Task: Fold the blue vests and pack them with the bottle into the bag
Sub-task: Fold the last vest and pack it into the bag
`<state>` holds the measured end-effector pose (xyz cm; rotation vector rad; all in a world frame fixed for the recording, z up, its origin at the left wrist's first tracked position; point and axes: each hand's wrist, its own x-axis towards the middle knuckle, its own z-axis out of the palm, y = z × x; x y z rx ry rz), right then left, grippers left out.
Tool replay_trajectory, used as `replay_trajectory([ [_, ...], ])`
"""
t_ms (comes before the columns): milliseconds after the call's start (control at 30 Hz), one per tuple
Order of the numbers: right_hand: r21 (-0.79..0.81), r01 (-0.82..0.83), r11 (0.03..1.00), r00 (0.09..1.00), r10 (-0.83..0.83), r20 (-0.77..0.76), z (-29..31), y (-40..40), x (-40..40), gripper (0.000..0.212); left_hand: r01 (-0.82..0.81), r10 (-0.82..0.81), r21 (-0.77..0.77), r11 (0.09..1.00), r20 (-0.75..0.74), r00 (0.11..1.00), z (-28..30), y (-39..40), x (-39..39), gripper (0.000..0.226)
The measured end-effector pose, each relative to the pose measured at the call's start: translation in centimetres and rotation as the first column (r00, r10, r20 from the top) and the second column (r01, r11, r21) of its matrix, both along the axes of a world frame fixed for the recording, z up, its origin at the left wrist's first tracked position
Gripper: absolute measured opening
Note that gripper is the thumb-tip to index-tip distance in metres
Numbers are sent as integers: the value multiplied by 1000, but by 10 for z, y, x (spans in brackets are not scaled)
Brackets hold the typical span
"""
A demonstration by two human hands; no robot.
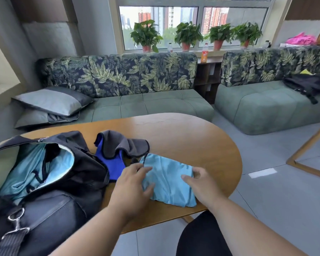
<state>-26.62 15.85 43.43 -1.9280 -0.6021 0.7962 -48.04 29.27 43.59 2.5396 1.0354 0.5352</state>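
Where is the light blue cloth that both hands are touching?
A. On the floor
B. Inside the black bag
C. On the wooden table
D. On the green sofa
C. The folded light blue vest lies flat on the wooden table, with the left hand and the right hand resting on it, beside the open black bag.

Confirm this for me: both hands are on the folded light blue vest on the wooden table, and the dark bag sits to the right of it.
One thing is wrong: the side. In the head view the dark bag sits to the left of the folded light blue vest, not the right. The rest holds: the left hand and the right hand are both on the vest, on the wooden table.
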Motion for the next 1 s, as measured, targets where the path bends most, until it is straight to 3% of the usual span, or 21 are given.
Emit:
replay_trajectory([
  [100, -33, -34, 999, 999, 36, 41, -2, -6, -11, 58, -12, 6, -62, 998, -106, 994, -34, -9, -18, 61],
  [267, -175, -104, 979, 969, 140, 205, 1, -6, -20, 103, -44, 26, -91, 995, -192, 981, -35, -7, -18, 69],
  [367, -236, -111, 965, 892, 201, 405, -2, -11, -37, 100, -48, 28, -83, 995, -225, 974, -31, -12, -20, 69],
  [467, -280, -139, 950, 837, 264, 479, -11, -16, -46, 92, -58, 39, -80, 995, -218, 975, -33, -13, -25, 69],
  [633, -392, 102, 914, 854, 122, 505, -5, -16, -49, 120, -97, 80, -89, 991, -177, 981, -35, -14, -33, 65],
  [733, -427, 170, 888, 870, 68, 488, 1, -16, -54, 104, -92, 77, -96, 991, -149, 986, -35, -15, -38, 61],
  [867, -496, 93, 863, 898, 142, 415, 7, -5, -58, 82, -49, 40, -69, 996, -122, 992, -32, -17, -46, 56],
  [933, -471, 51, 881, 916, 147, 374, 9, -2, -57, 69, -52, 44, -82, 995, -91, 995, -32, -17, -48, 55],
  [1000, -363, -10, 932, 966, 103, 238, 14, 0, -56, 42, -54, 49, -89, 995, -62, 997, -32, -17, -51, 56],
])
